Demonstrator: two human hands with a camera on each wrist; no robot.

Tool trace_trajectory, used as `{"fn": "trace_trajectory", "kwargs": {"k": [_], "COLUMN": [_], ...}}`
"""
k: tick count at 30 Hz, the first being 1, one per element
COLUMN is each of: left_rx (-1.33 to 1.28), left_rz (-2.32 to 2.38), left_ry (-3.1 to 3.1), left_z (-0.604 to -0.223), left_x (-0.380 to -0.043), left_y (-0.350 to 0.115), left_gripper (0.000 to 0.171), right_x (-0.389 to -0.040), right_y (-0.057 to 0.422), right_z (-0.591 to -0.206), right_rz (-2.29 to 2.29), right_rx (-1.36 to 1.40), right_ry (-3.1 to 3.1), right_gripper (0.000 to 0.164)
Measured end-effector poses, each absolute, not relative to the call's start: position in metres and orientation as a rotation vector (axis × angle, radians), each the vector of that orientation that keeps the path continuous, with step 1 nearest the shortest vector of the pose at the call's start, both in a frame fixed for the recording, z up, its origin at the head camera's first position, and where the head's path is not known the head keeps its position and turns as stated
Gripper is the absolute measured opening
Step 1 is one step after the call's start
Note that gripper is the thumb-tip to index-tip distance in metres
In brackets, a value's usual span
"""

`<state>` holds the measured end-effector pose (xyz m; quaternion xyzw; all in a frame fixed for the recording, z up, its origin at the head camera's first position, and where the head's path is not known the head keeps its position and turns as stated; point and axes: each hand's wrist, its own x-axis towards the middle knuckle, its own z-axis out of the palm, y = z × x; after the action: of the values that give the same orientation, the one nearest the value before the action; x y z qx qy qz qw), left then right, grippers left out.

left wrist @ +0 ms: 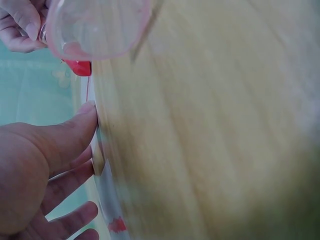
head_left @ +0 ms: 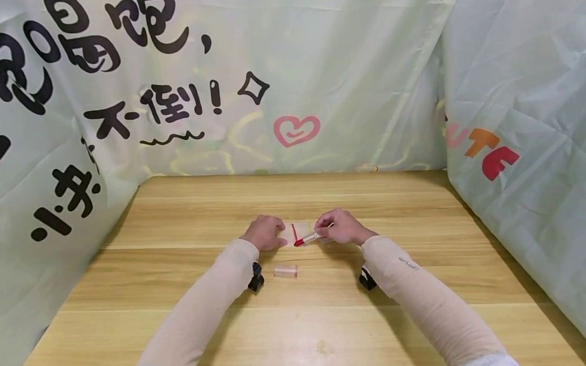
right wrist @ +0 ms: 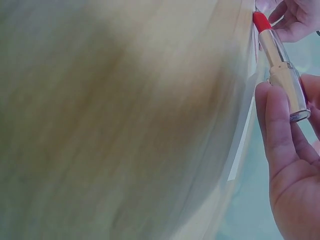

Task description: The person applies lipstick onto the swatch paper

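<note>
A red lipstick [head_left: 307, 238] in a clear and silvery tube is pinched between the thumb and fingers of my right hand [head_left: 345, 228]. Its red tip [right wrist: 260, 21] touches or nearly touches a small white sheet [head_left: 302, 227], beside the lower end of a thin red line. My left hand [head_left: 263, 232] rests at the sheet's left side, thumb [left wrist: 82, 122] on its near edge and fingers spread. In the left wrist view a second red smudge [left wrist: 117, 225] shows on the sheet. The transparent pinkish cap [head_left: 285, 271] lies on its side nearer to me.
The wooden table [head_left: 303, 324] stretches out on all sides of the hands. Printed fabric curtains [head_left: 358, 88] hang along its back and both sides. A dark wrist camera [head_left: 255, 277] sits under the left wrist, another [head_left: 367, 280] under the right.
</note>
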<state>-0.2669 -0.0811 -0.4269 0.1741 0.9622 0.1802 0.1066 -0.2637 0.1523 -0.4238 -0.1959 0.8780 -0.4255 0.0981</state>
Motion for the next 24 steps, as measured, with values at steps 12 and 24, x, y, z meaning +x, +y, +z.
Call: {"fn": "trace_trajectory", "kwargs": {"k": [12,24], "left_rx": [0.523,0.507], "left_rz": [0.511,0.507], "left_ry": [2.837,2.829], "left_z": [-0.4235,-0.4258], "left_x": [-0.2654,-0.2671], "left_y": [-0.0810,-0.0804], "left_gripper": [0.038,0.039], "right_x": [-0.2632,-0.2627], "right_y": [0.1518,0.1529], "right_z": [-0.4219,-0.4192], "right_rz": [-1.237,-1.243], "right_rx": [-0.578,-0.556], "right_ry": [2.605,2.596], "right_gripper": [0.006,0.007]}}
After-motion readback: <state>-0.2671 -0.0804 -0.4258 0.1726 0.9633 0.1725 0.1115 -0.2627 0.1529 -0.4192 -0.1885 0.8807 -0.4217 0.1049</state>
